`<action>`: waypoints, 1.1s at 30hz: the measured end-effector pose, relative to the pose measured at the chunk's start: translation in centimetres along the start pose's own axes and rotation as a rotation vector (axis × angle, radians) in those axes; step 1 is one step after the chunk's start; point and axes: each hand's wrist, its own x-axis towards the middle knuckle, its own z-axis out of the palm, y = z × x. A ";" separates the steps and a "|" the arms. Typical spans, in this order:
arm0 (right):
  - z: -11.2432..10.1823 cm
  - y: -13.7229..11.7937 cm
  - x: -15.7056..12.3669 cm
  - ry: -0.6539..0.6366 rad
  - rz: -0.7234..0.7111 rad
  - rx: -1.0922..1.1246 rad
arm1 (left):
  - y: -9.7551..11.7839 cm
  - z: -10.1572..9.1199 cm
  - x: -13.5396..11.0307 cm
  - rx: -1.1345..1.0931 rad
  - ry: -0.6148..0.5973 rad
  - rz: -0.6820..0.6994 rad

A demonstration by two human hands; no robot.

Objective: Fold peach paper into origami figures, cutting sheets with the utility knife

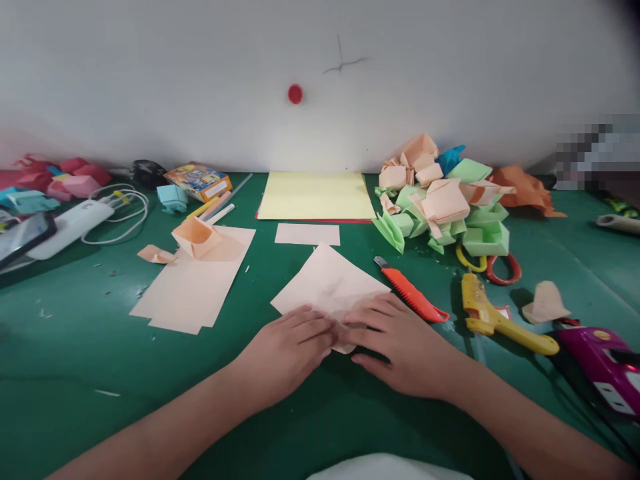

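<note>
A pale peach sheet of paper [326,275] lies turned like a diamond on the green table, its near corner folded in. My left hand [290,340] is on the left of that corner, fingers together and curled over the paper. From the right, my right hand [395,340] presses on the same near part, with its fingers slightly apart and the thumb at the near edge. The fingertips of both hands almost meet at the fold and cover much of it. An orange utility knife [415,293] lies just beyond my right hand, blade pointing away to the left.
Left are peach sheets [193,287] with a folded paper box [196,237] on them, and a power bank [73,227]. Yellow paper [315,195] and a small strip [307,234] lie ahead. Right are folded paper pieces [445,200], scissors [504,270], a glue gun [500,320] and a purple power strip [595,363].
</note>
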 end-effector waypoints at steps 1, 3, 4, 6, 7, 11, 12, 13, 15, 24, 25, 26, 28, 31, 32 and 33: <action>0.1 0.0 0.0 0.007 -0.008 0.012 | -0.2 0.0 0.0 -0.057 0.009 -0.022; 0.3 0.0 0.2 0.043 0.022 0.043 | -0.4 0.2 -0.1 -0.161 0.031 -0.082; 0.5 0.0 0.3 0.070 0.057 0.063 | -0.5 0.2 -0.2 -0.200 0.045 -0.113; 0.9 0.1 0.6 0.116 0.165 0.106 | -0.5 0.3 -0.3 -0.258 0.065 -0.173; 1.1 0.2 0.7 0.136 0.230 0.123 | -0.4 0.3 -0.3 -0.279 0.074 -0.204; 1.8 0.8 1.1 0.159 0.388 0.158 | -0.3 0.3 -0.1 -0.283 0.102 -0.328; 2.0 1.1 1.2 0.163 0.377 0.158 | -0.4 0.3 -0.1 -0.254 0.109 -0.334; 2.1 1.3 1.2 0.163 0.347 0.157 | -0.4 0.3 -0.1 -0.214 0.111 -0.323; 2.3 1.7 1.1 0.168 0.261 0.149 | -0.6 0.5 -0.1 -0.114 0.104 -0.262; 1.5 1.4 1.2 0.108 0.150 0.094 | -1.0 0.8 -0.1 0.051 0.076 -0.188; 1.5 1.4 1.2 0.098 0.154 0.077 | -1.0 0.8 -0.1 0.056 0.075 -0.193; 1.5 1.4 1.2 0.090 0.156 0.062 | -1.0 0.7 -0.1 0.061 0.074 -0.195; 1.5 1.4 1.2 0.078 0.155 0.048 | -1.0 0.7 -0.1 0.072 0.074 -0.185; 1.6 1.4 1.3 0.086 0.159 0.054 | -1.0 0.5 0.0 0.064 0.090 -0.120; 1.7 1.4 1.3 0.086 0.165 0.059 | -1.0 0.5 0.1 0.057 0.090 -0.084; 1.7 1.5 1.3 0.083 0.175 0.060 | -0.9 0.4 0.2 0.053 0.091 -0.046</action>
